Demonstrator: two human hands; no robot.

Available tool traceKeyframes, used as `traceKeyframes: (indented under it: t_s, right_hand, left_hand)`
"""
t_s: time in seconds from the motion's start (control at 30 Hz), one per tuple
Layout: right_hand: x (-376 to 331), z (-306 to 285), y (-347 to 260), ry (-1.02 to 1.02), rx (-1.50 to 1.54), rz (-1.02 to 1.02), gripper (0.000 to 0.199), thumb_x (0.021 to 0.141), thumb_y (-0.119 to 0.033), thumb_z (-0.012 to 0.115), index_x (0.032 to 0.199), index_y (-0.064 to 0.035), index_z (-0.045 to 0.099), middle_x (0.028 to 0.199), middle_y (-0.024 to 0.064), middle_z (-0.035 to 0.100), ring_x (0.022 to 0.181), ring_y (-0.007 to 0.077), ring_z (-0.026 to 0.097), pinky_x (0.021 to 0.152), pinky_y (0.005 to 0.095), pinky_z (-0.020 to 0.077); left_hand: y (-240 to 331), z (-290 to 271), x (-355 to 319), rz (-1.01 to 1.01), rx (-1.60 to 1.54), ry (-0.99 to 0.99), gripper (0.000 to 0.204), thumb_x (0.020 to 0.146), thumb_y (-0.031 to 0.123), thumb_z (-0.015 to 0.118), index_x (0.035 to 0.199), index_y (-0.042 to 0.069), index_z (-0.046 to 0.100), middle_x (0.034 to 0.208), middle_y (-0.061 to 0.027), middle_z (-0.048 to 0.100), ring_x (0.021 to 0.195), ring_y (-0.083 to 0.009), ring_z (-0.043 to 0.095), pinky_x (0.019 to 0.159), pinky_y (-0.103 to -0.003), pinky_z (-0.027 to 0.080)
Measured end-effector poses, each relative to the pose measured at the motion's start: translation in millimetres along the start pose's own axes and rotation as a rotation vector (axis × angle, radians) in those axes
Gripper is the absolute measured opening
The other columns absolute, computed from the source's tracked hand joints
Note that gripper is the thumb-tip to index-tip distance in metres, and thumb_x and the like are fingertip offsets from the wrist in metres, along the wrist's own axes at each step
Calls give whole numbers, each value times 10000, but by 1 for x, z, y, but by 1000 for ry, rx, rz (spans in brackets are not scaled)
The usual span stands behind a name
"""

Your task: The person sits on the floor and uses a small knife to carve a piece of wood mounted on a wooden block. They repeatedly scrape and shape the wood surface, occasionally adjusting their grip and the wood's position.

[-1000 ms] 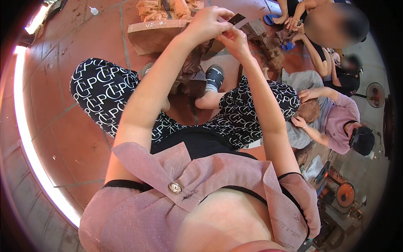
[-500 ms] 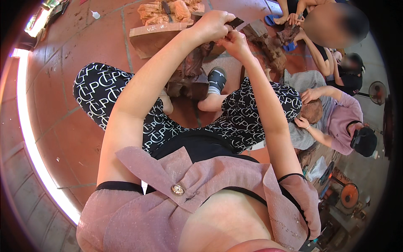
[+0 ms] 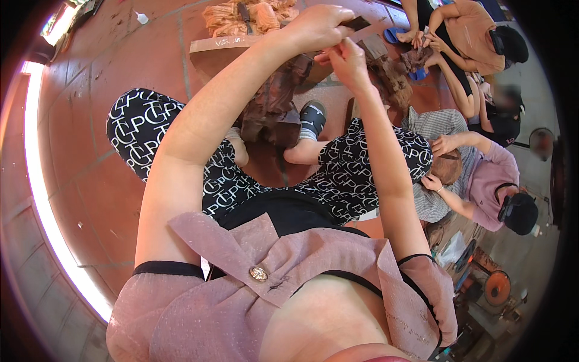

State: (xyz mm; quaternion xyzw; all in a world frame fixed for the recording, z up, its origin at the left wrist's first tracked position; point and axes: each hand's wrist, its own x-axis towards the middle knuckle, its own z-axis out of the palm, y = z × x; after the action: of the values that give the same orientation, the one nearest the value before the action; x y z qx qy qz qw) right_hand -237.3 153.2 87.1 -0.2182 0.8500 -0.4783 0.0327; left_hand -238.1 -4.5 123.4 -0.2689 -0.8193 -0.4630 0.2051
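Note:
My left hand [image 3: 319, 29], at the top of the view, is closed on a small dark flat strip [image 3: 357, 23] that sticks out past its fingers. Just below and to the right is my right hand [image 3: 350, 65], its thumb apart from its bent fingers and nothing visible in it. Its upper fingertip comes close to the left hand; whether they touch I cannot tell. Beneath my arms, a dark brown carved wood piece [image 3: 274, 99] stands on the floor between my feet, partly hidden by my left forearm.
A wooden block [image 3: 211, 54] stands beyond, with orange carved wood [image 3: 224, 21] and a tool on it. Another dark carved piece [image 3: 386, 72] lies to the right. Co-workers sit at the right; one holds a round brown piece [image 3: 446, 167]. A small white bottle [image 3: 142, 18] lies far left.
Both hands have shifted slightly right, the left also up. The right hand has come away from the strip, its thumb and fingers spreading. A co-worker at upper right has raised their head.

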Motion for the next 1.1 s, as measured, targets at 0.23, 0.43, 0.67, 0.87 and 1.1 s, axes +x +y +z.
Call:
traceKeyframes:
  t_s: [0.23, 0.43, 0.67, 0.87, 1.1]
  right_hand:
    - [-4, -3, -16, -53, -382, -170, 179, 851, -151, 620, 832, 27, 624, 714, 134, 665, 665, 212, 663, 625, 335, 513]
    - [-3, 16, 16, 47, -399, -319, 222, 796, -210, 678, 787, 8, 636, 659, 163, 622, 628, 342, 606, 599, 416, 468]
    - [-7, 16, 8, -39, -424, -278, 195, 789, -185, 670, 754, -1, 617, 641, 176, 600, 624, 359, 598, 578, 436, 454]
    - [3, 9, 14, -16, -471, -235, 206, 797, -184, 661, 812, 17, 619, 661, 193, 606, 666, 365, 617, 611, 433, 473]
    - [7, 15, 18, -27, -591, -377, 251, 825, -216, 621, 793, 31, 592, 713, 212, 619, 697, 389, 621, 635, 440, 487]
  left_hand:
    - [-1, 5, -7, -172, 153, -6, 320, 788, 294, 596, 915, 1, 615, 811, -212, 636, 777, -377, 621, 686, -435, 483]
    - [-25, 26, -15, -234, 203, -3, 379, 732, 311, 612, 839, -52, 601, 794, -252, 627, 785, -395, 624, 718, -445, 497]
    - [-19, 11, -24, -223, 193, -118, 377, 723, 315, 623, 839, -38, 557, 763, -232, 618, 775, -378, 625, 674, -428, 475]
    - [-7, 8, -15, -326, 91, -1, 352, 711, 273, 601, 874, -38, 569, 765, -243, 612, 768, -373, 624, 688, -423, 486]
    - [-21, 11, -20, -270, 110, 13, 302, 717, 260, 589, 865, -3, 570, 791, -213, 617, 758, -362, 611, 677, -432, 467]
